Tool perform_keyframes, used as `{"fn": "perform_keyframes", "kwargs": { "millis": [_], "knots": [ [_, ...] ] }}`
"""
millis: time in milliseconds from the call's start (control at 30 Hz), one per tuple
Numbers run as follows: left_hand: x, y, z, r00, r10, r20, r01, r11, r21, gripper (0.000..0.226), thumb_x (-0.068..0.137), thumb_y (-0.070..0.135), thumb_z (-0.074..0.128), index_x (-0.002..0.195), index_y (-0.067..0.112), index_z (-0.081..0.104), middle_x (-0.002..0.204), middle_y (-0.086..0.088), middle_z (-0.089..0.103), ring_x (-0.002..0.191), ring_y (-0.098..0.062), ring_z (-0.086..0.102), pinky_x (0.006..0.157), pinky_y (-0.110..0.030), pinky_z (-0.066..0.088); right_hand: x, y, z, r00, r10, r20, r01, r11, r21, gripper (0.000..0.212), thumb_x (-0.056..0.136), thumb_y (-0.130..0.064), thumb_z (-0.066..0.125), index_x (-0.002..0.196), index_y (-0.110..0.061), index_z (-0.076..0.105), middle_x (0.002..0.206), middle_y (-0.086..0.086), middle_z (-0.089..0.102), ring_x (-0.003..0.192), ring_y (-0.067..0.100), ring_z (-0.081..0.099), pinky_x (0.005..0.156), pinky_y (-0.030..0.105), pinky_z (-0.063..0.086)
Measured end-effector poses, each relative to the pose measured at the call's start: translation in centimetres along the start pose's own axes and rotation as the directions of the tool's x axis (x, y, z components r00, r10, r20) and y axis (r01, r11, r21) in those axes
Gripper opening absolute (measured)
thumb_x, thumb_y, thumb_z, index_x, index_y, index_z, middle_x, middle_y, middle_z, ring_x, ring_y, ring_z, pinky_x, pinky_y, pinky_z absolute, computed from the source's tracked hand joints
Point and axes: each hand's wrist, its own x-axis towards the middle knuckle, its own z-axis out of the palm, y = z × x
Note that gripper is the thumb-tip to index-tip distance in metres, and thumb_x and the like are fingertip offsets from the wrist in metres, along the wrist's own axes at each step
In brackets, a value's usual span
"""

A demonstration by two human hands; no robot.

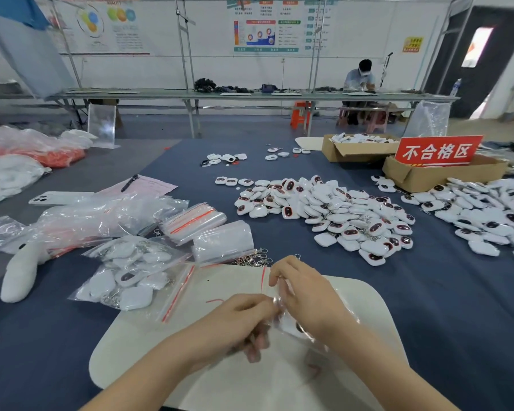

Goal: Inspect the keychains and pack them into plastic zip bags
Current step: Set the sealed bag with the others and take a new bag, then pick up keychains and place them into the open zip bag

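Observation:
Both my hands hold one clear zip bag (301, 327) with a red seal line over the white mat (208, 378). My left hand (238, 324) pinches its left side, fingers curled. My right hand (303, 289) grips its top edge. A white keychain with a dark oval shows through the plastic below my right hand. A big heap of loose white keychains (333, 212) lies on the blue cloth to the upper right. A filled zip bag of keychains (131, 274) rests left of the mat. Stacks of empty zip bags (196, 221) lie behind it.
A second keychain heap (493, 212) spreads at the far right. Two cardboard boxes (356, 149) stand behind, one with a red sign (438, 151). A white plush toy (21, 271), a phone (57, 198), a pen on pink paper (129, 183) lie left. A person sits at a far bench.

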Motion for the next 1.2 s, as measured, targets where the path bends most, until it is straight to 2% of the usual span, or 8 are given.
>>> {"fn": "perform_keyframes", "kwargs": {
  "millis": [100, 233, 367, 500, 633, 867, 1033, 1200],
  "knots": [
    [0.3, -0.8, 0.5, 0.992, 0.067, -0.107, -0.073, 0.996, -0.051, 0.040, 0.077, 0.052, 0.072, 0.088, 0.015, 0.066, 0.055, -0.005, 0.051, 0.046, -0.020, 0.046, 0.052, -0.032, 0.038, -0.1, 0.4, 0.2, 0.996, 0.081, 0.027, -0.085, 0.976, 0.199, 0.026, 0.099, -0.014, 0.048, 0.102, -0.038, 0.057, 0.108, -0.022, 0.056, 0.089, 0.006, 0.060, 0.077, 0.023, 0.049],
    [0.4, -1.0, 1.8, 0.967, 0.155, -0.202, -0.142, 0.987, 0.079, 0.025, 0.089, 0.060, 0.048, 0.081, 0.038, 0.058, 0.052, -0.012, 0.058, 0.042, -0.024, 0.051, 0.053, -0.039, 0.039, -0.2, 1.0, 0.2, 0.972, 0.230, 0.053, -0.227, 0.852, 0.471, 0.038, 0.096, -0.012, 0.049, 0.106, -0.046, 0.063, 0.106, -0.024, 0.067, 0.096, 0.002, 0.064, 0.081, 0.023, 0.053],
    [0.8, -0.9, 1.5, 0.946, 0.192, -0.259, -0.137, 0.967, 0.217, 0.027, 0.103, 0.041, 0.040, 0.078, 0.043, 0.049, 0.051, -0.005, 0.061, 0.043, -0.020, 0.059, 0.042, -0.018, 0.039, -0.2, 2.1, -0.3, 0.964, 0.265, 0.024, -0.237, 0.816, 0.528, 0.040, 0.094, -0.011, 0.046, 0.102, -0.045, 0.066, 0.103, -0.018, 0.072, 0.100, 0.008, 0.069, 0.093, 0.030, 0.053],
    [0.6, -0.8, 1.7, 0.945, 0.193, -0.265, -0.121, 0.957, 0.265, 0.025, 0.104, 0.039, 0.038, 0.080, 0.040, 0.046, 0.054, -0.006, 0.064, 0.044, -0.022, 0.060, 0.045, -0.026, 0.045, -0.4, 2.6, -0.1, 0.969, 0.244, 0.035, -0.225, 0.814, 0.535, 0.043, 0.100, -0.005, 0.045, 0.101, -0.041, 0.067, 0.101, -0.019, 0.072, 0.102, 0.004, 0.068, 0.094, 0.024, 0.051],
    [0.8, -0.5, 1.5, 0.983, 0.084, -0.161, -0.066, 0.991, 0.118, 0.019, 0.106, 0.040, 0.036, 0.099, 0.027, 0.047, 0.091, -0.012, 0.077, 0.048, -0.027, 0.053, 0.054, -0.036, 0.035, -0.4, 2.5, -0.2, 0.972, 0.235, 0.023, -0.209, 0.809, 0.550, 0.042, 0.095, -0.012, 0.043, 0.097, -0.048, 0.066, 0.100, -0.019, 0.072, 0.101, 0.003, 0.068, 0.090, 0.017, 0.050],
    [0.6, 0.6, 0.6, 0.980, 0.011, -0.200, -0.050, 0.980, -0.191, 0.028, 0.106, 0.025, 0.048, 0.104, -0.003, 0.051, 0.096, -0.016, 0.076, 0.036, -0.021, 0.038, 0.047, -0.029, 0.046, 0.0, 3.1, -0.3, 0.974, 0.226, 0.031, -0.203, 0.801, 0.563, 0.041, 0.098, -0.003, 0.044, 0.099, -0.037, 0.068, 0.100, -0.015, 0.073, 0.101, 0.005, 0.068, 0.092, 0.020, 0.051],
    [0.4, 1.1, -1.4, 0.942, 0.051, -0.332, -0.014, 0.993, 0.113, 0.013, 0.104, 0.027, 0.048, 0.110, 0.026, 0.059, 0.075, 0.002, 0.075, 0.040, -0.016, 0.051, 0.039, -0.020, 0.034, 1.8, 4.1, -1.4, 0.945, 0.328, -0.009, -0.253, 0.744, 0.619, 0.043, 0.101, -0.008, 0.044, 0.097, -0.042, 0.071, 0.100, -0.017, 0.074, 0.098, 0.001, 0.069, 0.085, 0.011, 0.049],
    [3.3, 2.0, -3.4, 0.863, 0.273, -0.425, -0.074, 0.900, 0.429, 0.013, 0.102, 0.023, 0.051, 0.104, 0.030, 0.061, 0.074, 0.009, 0.070, 0.045, -0.007, 0.051, 0.045, -0.022, 0.046, 4.7, 5.5, -1.6, 0.852, 0.517, -0.079, -0.343, 0.666, 0.662, 0.035, 0.099, -0.010, 0.043, 0.096, -0.035, 0.069, 0.089, -0.012, 0.074, 0.079, 0.002, 0.067, 0.079, 0.023, 0.052]
  ]
}}
